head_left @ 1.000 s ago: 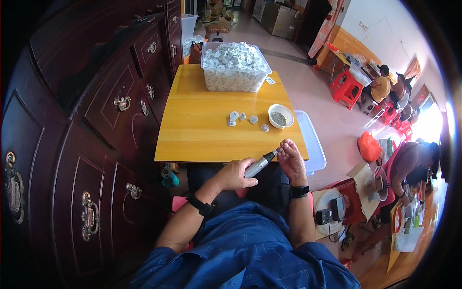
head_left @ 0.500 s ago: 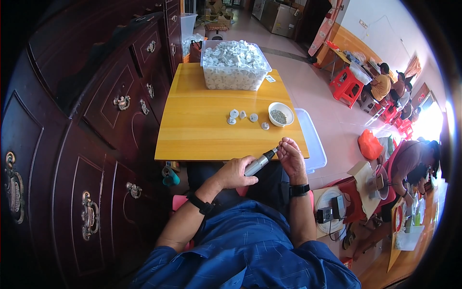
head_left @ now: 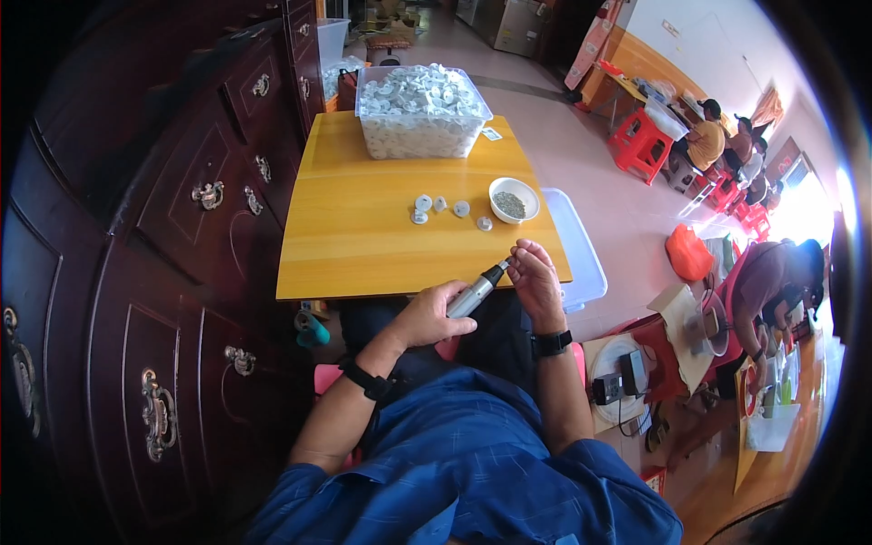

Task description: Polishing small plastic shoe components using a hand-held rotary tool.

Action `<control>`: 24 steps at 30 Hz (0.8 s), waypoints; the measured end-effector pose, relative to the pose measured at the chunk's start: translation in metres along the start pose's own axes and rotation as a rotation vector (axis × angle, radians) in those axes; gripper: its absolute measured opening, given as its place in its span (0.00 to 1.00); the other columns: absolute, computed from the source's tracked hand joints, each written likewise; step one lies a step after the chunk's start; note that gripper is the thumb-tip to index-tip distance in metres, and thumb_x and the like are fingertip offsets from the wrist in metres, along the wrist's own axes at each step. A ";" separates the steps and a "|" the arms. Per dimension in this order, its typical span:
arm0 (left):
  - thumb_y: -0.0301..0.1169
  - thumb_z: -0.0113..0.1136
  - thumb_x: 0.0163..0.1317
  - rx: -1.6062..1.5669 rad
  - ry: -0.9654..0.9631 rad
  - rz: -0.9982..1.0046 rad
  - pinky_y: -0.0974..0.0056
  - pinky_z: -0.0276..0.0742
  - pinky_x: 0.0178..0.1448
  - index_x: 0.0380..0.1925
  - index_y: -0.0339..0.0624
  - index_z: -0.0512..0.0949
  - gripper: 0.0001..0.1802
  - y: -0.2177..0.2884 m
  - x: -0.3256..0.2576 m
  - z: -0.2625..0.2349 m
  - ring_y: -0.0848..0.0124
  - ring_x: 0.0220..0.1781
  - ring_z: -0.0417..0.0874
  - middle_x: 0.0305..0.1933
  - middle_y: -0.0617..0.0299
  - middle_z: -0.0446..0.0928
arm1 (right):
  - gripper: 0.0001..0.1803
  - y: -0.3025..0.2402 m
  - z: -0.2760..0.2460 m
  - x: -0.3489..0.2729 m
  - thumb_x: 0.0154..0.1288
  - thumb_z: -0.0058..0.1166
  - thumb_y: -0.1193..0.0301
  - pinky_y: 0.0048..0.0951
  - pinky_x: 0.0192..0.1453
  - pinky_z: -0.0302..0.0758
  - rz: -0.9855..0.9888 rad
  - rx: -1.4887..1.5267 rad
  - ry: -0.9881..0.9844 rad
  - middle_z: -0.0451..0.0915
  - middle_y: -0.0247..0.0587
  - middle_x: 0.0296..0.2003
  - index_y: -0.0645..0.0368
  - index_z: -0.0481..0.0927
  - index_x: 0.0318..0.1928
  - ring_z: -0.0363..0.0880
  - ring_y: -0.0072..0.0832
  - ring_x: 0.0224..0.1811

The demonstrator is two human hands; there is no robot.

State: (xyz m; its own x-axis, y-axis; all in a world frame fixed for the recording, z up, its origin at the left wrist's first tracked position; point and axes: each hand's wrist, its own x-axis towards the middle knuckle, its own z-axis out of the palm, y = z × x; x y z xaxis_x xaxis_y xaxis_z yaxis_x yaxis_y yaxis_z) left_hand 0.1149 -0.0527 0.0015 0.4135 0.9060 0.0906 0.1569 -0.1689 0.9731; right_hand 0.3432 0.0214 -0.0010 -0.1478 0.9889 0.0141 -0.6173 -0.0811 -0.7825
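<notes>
My left hand (head_left: 431, 313) is wrapped tight around a small grey power tool (head_left: 479, 289) that is shaped like a fat pen. Its dark tip points up and to the right, toward my other hand. My right hand (head_left: 536, 277) is curled up with the fingers pinched together right at the tip of the tool. I think there is a tiny piece in those fingers, but it is too small for me to see what it is. Both hands are close together, just at the near edge of the yellow wooden table (head_left: 363, 236), over my lap.

I have a black band on each wrist and blue sleeves.

On the table, a little past my hands, there is a small white bowl (head_left: 513, 200) with grey bits inside. Next to it, on the left, lie a few small round white pieces (head_left: 442, 208), a bit apart from each other. At the far end of the table stands a big clear box (head_left: 420, 111) piled full with many more white pieces.

A dark wooden cabinet (head_left: 173, 227) with metal handles is on my left. A clear flat lid (head_left: 577, 254) sticks out beside the table on the right. Far off on the right, other people sit on low red stools (head_left: 640, 145).
</notes>
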 end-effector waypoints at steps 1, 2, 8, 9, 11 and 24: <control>0.33 0.69 0.50 -0.082 -0.026 -0.061 0.65 0.74 0.52 0.53 0.35 0.76 0.28 0.002 0.000 0.000 0.73 0.43 0.77 0.42 0.61 0.78 | 0.10 -0.001 0.002 0.000 0.68 0.56 0.76 0.22 0.43 0.81 -0.002 -0.001 0.004 0.82 0.35 0.38 0.61 0.79 0.49 0.82 0.22 0.37; 0.34 0.69 0.50 -0.107 -0.041 -0.127 0.65 0.74 0.50 0.51 0.36 0.76 0.27 0.005 -0.001 -0.001 0.72 0.42 0.77 0.41 0.61 0.77 | 0.10 -0.002 0.004 0.001 0.68 0.56 0.76 0.22 0.43 0.81 0.005 -0.031 0.009 0.82 0.35 0.38 0.60 0.79 0.49 0.82 0.21 0.37; 0.34 0.70 0.49 0.256 0.092 0.018 0.63 0.77 0.46 0.49 0.38 0.77 0.26 0.002 -0.001 0.003 0.67 0.37 0.81 0.35 0.58 0.80 | 0.10 -0.005 -0.001 0.007 0.70 0.54 0.75 0.21 0.42 0.80 0.120 -0.130 0.029 0.82 0.32 0.38 0.59 0.78 0.50 0.81 0.19 0.37; 0.34 0.70 0.49 0.257 0.092 0.019 0.63 0.77 0.46 0.49 0.38 0.77 0.26 0.002 -0.001 0.004 0.67 0.37 0.81 0.35 0.58 0.80 | 0.10 -0.005 -0.001 0.007 0.70 0.54 0.75 0.21 0.42 0.80 0.143 -0.125 0.040 0.81 0.32 0.37 0.58 0.78 0.50 0.80 0.19 0.37; 0.34 0.70 0.48 0.308 0.127 -0.005 0.61 0.78 0.46 0.48 0.38 0.77 0.25 0.002 -0.002 0.005 0.65 0.36 0.82 0.34 0.57 0.81 | 0.10 -0.003 0.000 0.008 0.69 0.55 0.75 0.20 0.42 0.80 0.133 -0.119 0.027 0.82 0.32 0.37 0.58 0.78 0.50 0.81 0.18 0.36; 0.37 0.70 0.48 0.177 0.409 0.050 0.58 0.80 0.46 0.48 0.33 0.75 0.29 -0.001 0.003 -0.012 0.56 0.38 0.85 0.36 0.48 0.82 | 0.12 0.004 0.021 0.046 0.69 0.56 0.67 0.26 0.42 0.79 -0.095 -0.743 0.067 0.82 0.35 0.41 0.57 0.79 0.51 0.83 0.23 0.37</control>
State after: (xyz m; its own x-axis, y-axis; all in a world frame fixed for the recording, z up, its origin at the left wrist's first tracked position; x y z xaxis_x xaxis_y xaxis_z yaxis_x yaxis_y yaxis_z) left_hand 0.1054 -0.0457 0.0032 0.0411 0.9681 0.2473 0.3117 -0.2476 0.9174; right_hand 0.3176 0.0644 0.0098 -0.0582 0.9948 0.0832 0.0627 0.0868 -0.9943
